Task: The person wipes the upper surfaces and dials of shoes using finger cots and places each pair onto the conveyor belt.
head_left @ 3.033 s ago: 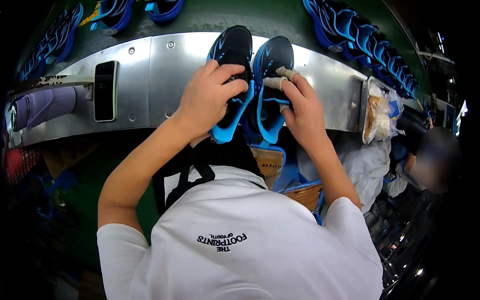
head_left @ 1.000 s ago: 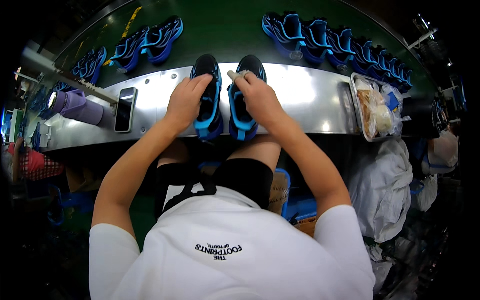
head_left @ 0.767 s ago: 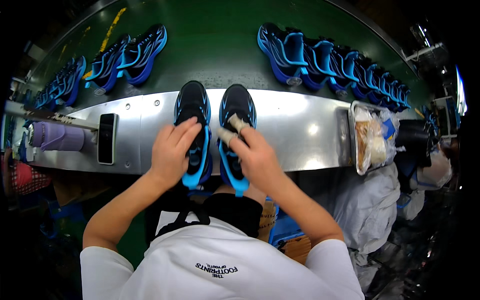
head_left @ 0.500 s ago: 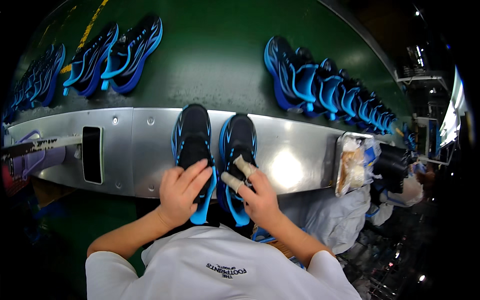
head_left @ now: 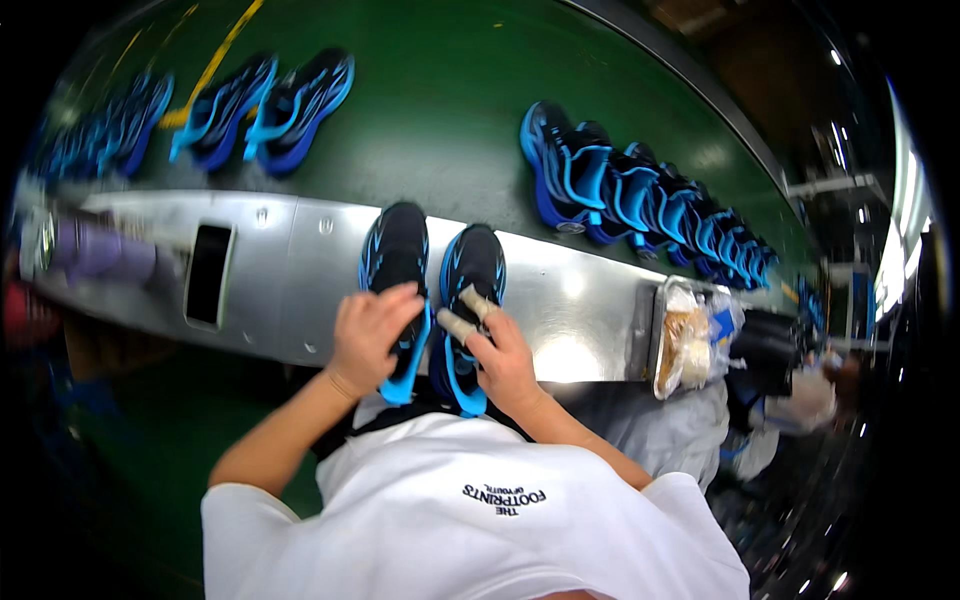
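Observation:
Two black sneakers with bright blue trim stand side by side on the metal ledge, toes pointing away from me: a left sneaker (head_left: 398, 250) and a right sneaker (head_left: 474, 262). Over the left sneaker's throat lies my left hand (head_left: 372, 340), its fingers stretched out and slightly blurred. My right hand (head_left: 508, 365) rests at the lacing of the right sneaker, with pale finger covers on two spread digits. Neither hand visibly grips anything. The fingers hide part of each sneaker's opening.
Beyond the metal ledge (head_left: 265, 290) runs a green belt (head_left: 430, 110) with a row of matching sneakers (head_left: 640, 190) at right and more sneakers (head_left: 300, 110) at left. On the ledge are a phone (head_left: 209, 275), a purple bottle (head_left: 105, 250) and a tray (head_left: 660, 340) holding plastic-wrapped items.
The whole view has shifted and turned slightly, bringing the purple bottle further into sight. Both hands stay over the two sneakers, with only small finger movements.

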`<state>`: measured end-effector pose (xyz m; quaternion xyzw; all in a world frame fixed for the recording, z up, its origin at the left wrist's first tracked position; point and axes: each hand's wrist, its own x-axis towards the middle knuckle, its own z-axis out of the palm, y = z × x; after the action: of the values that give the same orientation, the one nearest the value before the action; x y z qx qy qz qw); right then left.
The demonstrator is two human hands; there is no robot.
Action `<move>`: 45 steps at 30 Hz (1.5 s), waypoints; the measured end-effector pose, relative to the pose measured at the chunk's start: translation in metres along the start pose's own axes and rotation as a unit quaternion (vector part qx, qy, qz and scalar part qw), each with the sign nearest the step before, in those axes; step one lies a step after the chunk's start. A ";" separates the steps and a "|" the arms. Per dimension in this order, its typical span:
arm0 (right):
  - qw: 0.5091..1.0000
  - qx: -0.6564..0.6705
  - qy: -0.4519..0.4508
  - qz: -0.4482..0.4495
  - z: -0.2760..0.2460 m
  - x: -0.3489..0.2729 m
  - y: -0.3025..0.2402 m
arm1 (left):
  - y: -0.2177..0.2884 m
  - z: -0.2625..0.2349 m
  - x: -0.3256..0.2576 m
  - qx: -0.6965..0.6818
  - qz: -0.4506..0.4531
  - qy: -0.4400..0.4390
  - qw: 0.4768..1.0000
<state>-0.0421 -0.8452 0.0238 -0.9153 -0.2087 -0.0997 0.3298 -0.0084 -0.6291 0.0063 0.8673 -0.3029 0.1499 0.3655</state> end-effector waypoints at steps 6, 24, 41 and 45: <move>0.996 -0.010 0.073 -0.056 0.009 0.000 0.012 | -0.001 -0.016 0.012 0.090 0.037 -0.082 0.992; 0.986 0.066 -0.139 -0.061 -0.049 0.016 0.051 | 0.008 -0.008 0.054 0.038 -0.197 -0.139 0.970; 0.990 0.067 -0.113 -0.048 -0.043 -0.005 0.040 | 0.029 0.002 0.032 0.028 -0.103 -0.124 0.987; 0.995 0.026 -0.077 -0.051 -0.046 -0.005 0.035 | 0.049 0.001 0.051 0.222 -0.084 -0.279 0.930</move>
<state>-0.0330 -0.9012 0.0378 -0.8997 -0.2823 -0.0403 0.3305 -0.0002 -0.6782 0.0569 0.9553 -0.2781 -0.0662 0.0755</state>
